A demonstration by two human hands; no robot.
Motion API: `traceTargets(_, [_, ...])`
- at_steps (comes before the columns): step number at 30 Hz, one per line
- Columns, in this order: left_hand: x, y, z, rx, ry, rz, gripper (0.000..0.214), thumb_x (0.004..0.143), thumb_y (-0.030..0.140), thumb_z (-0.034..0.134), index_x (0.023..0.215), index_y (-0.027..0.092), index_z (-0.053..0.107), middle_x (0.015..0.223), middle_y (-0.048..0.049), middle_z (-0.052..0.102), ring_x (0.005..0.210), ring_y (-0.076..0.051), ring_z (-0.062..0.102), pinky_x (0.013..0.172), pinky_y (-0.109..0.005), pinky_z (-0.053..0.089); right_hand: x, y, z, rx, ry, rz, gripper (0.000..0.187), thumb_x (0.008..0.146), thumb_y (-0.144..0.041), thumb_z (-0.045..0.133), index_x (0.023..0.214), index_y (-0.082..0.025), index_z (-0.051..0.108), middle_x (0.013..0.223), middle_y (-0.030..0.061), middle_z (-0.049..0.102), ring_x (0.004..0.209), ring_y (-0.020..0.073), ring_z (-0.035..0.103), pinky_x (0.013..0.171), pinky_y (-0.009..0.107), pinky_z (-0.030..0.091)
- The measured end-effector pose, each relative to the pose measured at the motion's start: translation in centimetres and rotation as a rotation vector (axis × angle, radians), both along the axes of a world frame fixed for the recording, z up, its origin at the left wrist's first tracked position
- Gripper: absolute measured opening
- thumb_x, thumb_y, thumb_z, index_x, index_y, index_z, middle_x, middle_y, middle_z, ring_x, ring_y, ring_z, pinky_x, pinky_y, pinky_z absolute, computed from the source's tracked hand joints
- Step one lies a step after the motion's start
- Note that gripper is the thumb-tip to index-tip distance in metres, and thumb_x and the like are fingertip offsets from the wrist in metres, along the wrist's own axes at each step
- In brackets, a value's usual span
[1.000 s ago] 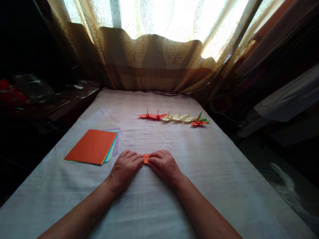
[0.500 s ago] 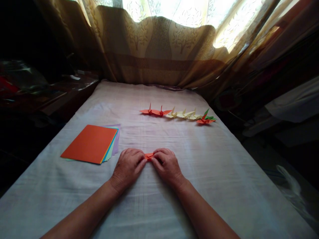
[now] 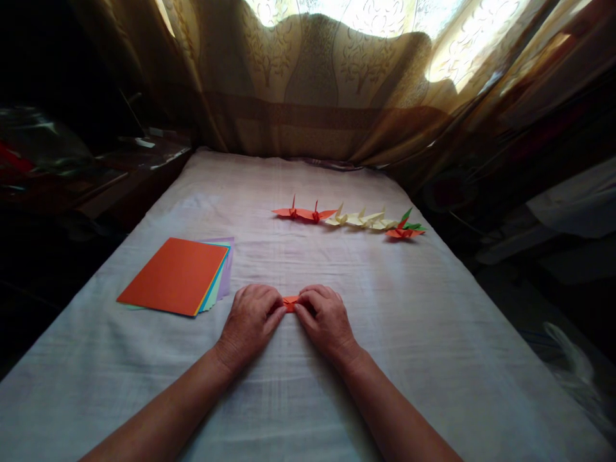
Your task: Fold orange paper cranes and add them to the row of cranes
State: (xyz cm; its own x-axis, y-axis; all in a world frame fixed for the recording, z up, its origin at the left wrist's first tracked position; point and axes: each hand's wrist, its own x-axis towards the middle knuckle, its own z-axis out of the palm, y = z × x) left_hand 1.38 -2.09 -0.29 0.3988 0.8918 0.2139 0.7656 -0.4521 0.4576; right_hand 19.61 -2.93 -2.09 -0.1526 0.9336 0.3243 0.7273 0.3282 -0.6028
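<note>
A small folded piece of orange origami paper (image 3: 290, 303) lies low over the white cloth, pinched at both ends. My left hand (image 3: 251, 316) grips its left end between thumb and fingers. On the opposite end, my right hand (image 3: 326, 319) holds it in the same kind of pinch. Only the middle of the paper shows; fingers cover its ends. To the left of my left hand rests a stack of square coloured paper (image 3: 173, 276), orange on top, with yellow, blue, green and purple edges fanned out beneath.
Beyond my hands, a row of folded paper cranes runs to the right: red ones (image 3: 316, 215), cream ones (image 3: 362, 219), and an orange one (image 3: 404, 233) beside a green one (image 3: 412, 221). A patterned curtain (image 3: 317, 77) hangs past the far edge of the cloth-covered surface (image 3: 289, 398).
The view has shifted slightly, so the cranes and curtain sit a little differently in the picture. Both hands keep their pinch on the orange paper, with slightly more of its middle showing.
</note>
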Motion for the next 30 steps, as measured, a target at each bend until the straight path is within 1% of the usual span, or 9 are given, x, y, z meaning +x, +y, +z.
traceTargets(5, [-0.17, 0.06, -0.02, -0.013, -0.033, -0.021, 0.008, 0.089, 0.027, 0.060, 0.084, 0.022, 0.064, 0.092, -0.0025, 0.066, 0.091, -0.022, 0.056, 0.085, -0.038, 0.040, 0.03, -0.04, -0.01, 0.009, 0.013, 0.012, 0.009, 0.085, -0.021, 0.062, 0.078, -0.023, 0.066, 0.093, 0.0034, 0.068, 0.089, 0.0197, 0.060, 0.082, 0.035, 0.041])
traceTargets(8, [-0.29, 0.15, -0.02, -0.027, -0.054, -0.036, 0.009, 0.089, 0.028, 0.060, 0.087, 0.024, 0.067, 0.094, -0.0022, 0.067, 0.093, -0.021, 0.057, 0.087, -0.038, 0.040, 0.16, -0.09, -0.04, -0.003, 0.021, 0.035, 0.007, 0.085, -0.022, 0.064, 0.080, -0.024, 0.069, 0.094, 0.0030, 0.068, 0.091, 0.0197, 0.061, 0.084, 0.035, 0.041])
traceTargets(11, [-0.39, 0.22, -0.06, -0.047, -0.069, -0.025, 0.009, 0.088, 0.028, 0.060, 0.088, 0.024, 0.068, 0.095, -0.0023, 0.068, 0.093, -0.021, 0.058, 0.087, -0.038, 0.041, 0.33, -0.14, -0.01, -0.009, 0.024, 0.054, 0.006, 0.084, -0.023, 0.066, 0.083, -0.026, 0.070, 0.096, 0.0030, 0.068, 0.093, 0.0198, 0.061, 0.085, 0.035, 0.041])
traceTargets(14, [-0.42, 0.22, -0.04, -0.062, -0.083, -0.033, 0.012, 0.089, 0.029, 0.058, 0.086, 0.024, 0.068, 0.097, -0.0028, 0.068, 0.094, -0.021, 0.058, 0.088, -0.039, 0.041, 0.31, -0.13, 0.15, -0.023, 0.029, 0.057, 0.009, 0.085, -0.024, 0.064, 0.080, -0.026, 0.071, 0.097, 0.0035, 0.067, 0.094, 0.0199, 0.060, 0.086, 0.036, 0.041])
traceTargets(17, [-0.39, 0.16, 0.14, -0.069, -0.083, -0.039, 0.016, 0.089, 0.029, 0.056, 0.081, 0.023, 0.068, 0.097, -0.0030, 0.068, 0.094, -0.021, 0.057, 0.089, -0.040, 0.040, 0.00, -0.06, 0.32, -0.049, 0.034, 0.028, 0.012, 0.084, -0.023, 0.063, 0.074, -0.024, 0.069, 0.095, 0.0037, 0.067, 0.092, 0.0200, 0.059, 0.086, 0.036, 0.041])
traceTargets(21, [-0.29, 0.09, 0.38, -0.087, -0.082, -0.034, 0.015, 0.088, 0.026, 0.057, 0.078, 0.022, 0.067, 0.097, -0.0021, 0.067, 0.094, -0.021, 0.057, 0.088, -0.040, 0.039, -0.49, 0.04, 0.36, -0.076, 0.035, -0.043, 0.016, 0.082, -0.022, 0.064, 0.066, -0.022, 0.063, 0.092, 0.0039, 0.067, 0.090, 0.0205, 0.059, 0.082, 0.036, 0.040])
traceTargets(26, [-0.17, 0.09, 0.27, -0.064, -0.077, -0.018, 0.015, 0.088, 0.027, 0.057, 0.077, 0.022, 0.066, 0.096, -0.0022, 0.067, 0.094, -0.021, 0.057, 0.088, -0.039, 0.039, -0.60, 0.06, 0.17, -0.057, 0.033, -0.050, 0.015, 0.081, -0.020, 0.064, 0.066, -0.023, 0.061, 0.092, 0.0033, 0.066, 0.088, 0.0199, 0.059, 0.081, 0.035, 0.041])
traceTargets(30, [-0.05, 0.06, 0.10, -0.047, -0.051, -0.011, 0.017, 0.090, 0.030, 0.055, 0.077, 0.021, 0.061, 0.092, -0.0030, 0.065, 0.092, -0.021, 0.056, 0.086, -0.038, 0.040, -0.56, 0.03, -0.02, -0.044, 0.034, -0.057, 0.015, 0.080, -0.020, 0.064, 0.066, -0.023, 0.061, 0.092, 0.0035, 0.067, 0.088, 0.0204, 0.060, 0.081, 0.035, 0.041])
